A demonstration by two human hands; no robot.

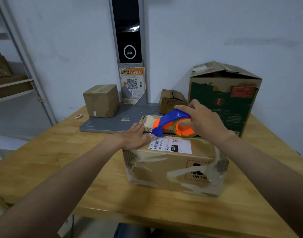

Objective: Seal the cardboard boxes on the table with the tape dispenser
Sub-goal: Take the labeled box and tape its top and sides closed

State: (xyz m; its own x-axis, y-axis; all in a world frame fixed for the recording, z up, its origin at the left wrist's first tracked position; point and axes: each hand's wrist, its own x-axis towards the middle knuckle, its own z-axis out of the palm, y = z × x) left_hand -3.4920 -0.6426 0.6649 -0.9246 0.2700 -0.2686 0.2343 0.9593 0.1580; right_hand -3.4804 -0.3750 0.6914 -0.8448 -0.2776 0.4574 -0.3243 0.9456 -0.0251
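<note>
A worn cardboard box with a white shipping label stands in the middle of the wooden table. My right hand grips a blue and orange tape dispenser whose front edge touches the seam on the box top. My left hand lies flat with straight fingers on the left end of the box top, beside the dispenser's tip. Three other boxes stand at the back: a small taped cube, a small open box and a tall green one.
A grey scale platform lies behind the box and carries the cube. A dark scanner column with a QR poster rises against the wall. Metal shelving stands at the left. A tiny white item lies near the table's far left edge.
</note>
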